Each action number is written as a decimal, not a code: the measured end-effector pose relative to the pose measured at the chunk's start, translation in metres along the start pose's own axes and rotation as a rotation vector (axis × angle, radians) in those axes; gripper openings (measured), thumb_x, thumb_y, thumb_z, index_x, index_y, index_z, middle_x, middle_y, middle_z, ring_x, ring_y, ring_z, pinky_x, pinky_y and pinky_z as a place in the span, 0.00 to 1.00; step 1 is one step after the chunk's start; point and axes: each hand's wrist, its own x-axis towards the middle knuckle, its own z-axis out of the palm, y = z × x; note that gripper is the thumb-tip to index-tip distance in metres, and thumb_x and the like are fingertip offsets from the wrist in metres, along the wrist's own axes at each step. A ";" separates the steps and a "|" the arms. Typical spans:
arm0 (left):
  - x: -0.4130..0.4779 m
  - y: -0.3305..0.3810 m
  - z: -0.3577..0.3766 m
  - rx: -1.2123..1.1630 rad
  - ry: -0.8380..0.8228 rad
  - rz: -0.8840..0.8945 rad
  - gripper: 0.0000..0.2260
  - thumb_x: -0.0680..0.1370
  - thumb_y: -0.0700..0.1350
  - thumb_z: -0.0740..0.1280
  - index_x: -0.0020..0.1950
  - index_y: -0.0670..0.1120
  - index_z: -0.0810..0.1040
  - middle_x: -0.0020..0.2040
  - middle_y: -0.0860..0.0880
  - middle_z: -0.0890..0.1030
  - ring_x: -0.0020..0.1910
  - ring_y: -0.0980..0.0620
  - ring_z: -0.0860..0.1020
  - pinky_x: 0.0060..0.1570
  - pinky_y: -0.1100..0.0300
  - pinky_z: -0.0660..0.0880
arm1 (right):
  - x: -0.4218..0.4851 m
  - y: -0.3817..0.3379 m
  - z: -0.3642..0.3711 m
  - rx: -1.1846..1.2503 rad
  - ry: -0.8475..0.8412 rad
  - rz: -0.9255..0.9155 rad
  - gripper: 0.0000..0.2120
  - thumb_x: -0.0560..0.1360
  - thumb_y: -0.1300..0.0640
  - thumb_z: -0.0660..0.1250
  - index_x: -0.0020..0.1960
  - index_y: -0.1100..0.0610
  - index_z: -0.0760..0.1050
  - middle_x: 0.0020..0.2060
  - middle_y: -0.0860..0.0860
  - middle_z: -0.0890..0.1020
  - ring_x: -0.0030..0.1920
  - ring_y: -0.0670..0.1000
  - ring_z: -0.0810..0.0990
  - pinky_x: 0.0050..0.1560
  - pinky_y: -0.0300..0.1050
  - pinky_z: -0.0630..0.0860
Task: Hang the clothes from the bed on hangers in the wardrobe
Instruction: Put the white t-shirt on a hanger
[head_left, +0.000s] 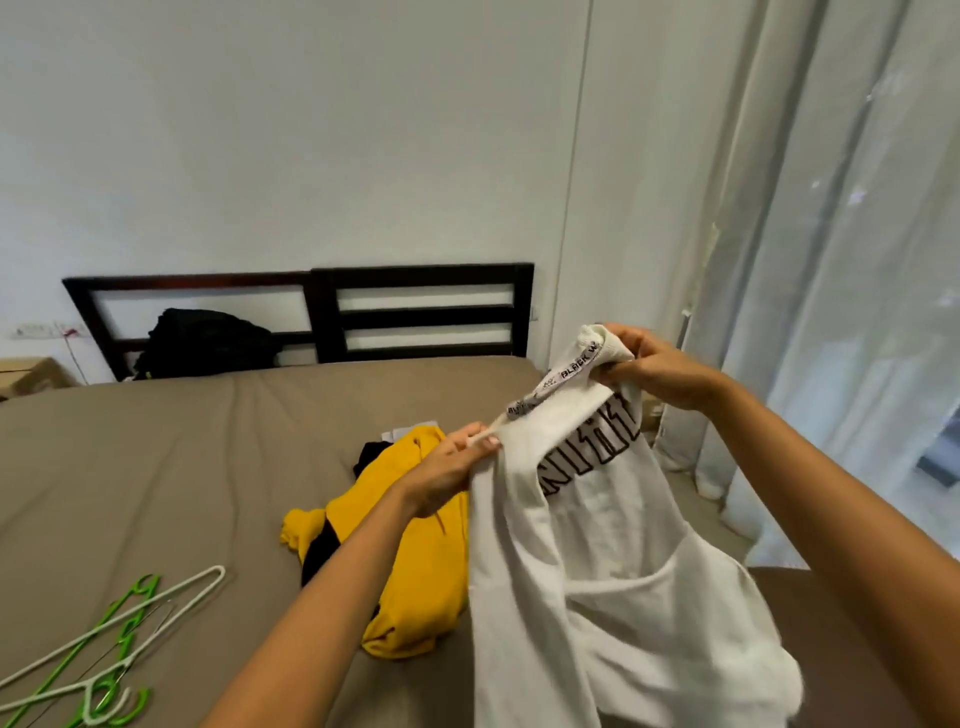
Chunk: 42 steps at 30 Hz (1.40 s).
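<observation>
A white T-shirt (613, 561) with black lettering hangs in the air over the right side of the bed (156, 457). My left hand (447, 470) pinches its collar at the left end. My right hand (654, 371) grips the collar's other end, higher and to the right. A yellow garment (410, 561) lies crumpled on the bed below my left forearm, with black cloth under it. Green and white hangers (104, 644) lie on the bed at the lower left. No wardrobe is in view.
A dark wooden headboard (415, 312) stands against the white wall. A black bag (208, 343) sits at the head of the bed. Sheer curtains (831, 312) hang along the right side. A cardboard box (31, 376) stands at the far left.
</observation>
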 end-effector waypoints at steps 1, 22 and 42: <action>-0.001 0.006 0.001 0.069 0.086 0.033 0.06 0.81 0.46 0.60 0.45 0.46 0.70 0.39 0.49 0.74 0.37 0.54 0.73 0.34 0.65 0.71 | -0.004 0.000 -0.006 -0.124 0.020 -0.003 0.16 0.71 0.73 0.63 0.51 0.55 0.74 0.41 0.48 0.80 0.42 0.45 0.77 0.43 0.37 0.74; -0.079 0.115 -0.012 0.914 0.731 0.430 0.10 0.67 0.49 0.76 0.38 0.48 0.77 0.33 0.53 0.79 0.34 0.54 0.76 0.34 0.58 0.73 | -0.082 -0.030 -0.041 -0.667 0.356 -0.141 0.09 0.66 0.58 0.76 0.39 0.52 0.76 0.34 0.47 0.78 0.39 0.48 0.75 0.36 0.30 0.68; -0.138 0.113 -0.022 0.755 0.794 0.228 0.10 0.83 0.45 0.54 0.46 0.44 0.71 0.39 0.50 0.73 0.37 0.54 0.70 0.38 0.60 0.64 | -0.097 -0.018 0.010 0.052 0.251 0.033 0.31 0.56 0.31 0.75 0.45 0.55 0.81 0.37 0.50 0.82 0.37 0.46 0.80 0.35 0.39 0.78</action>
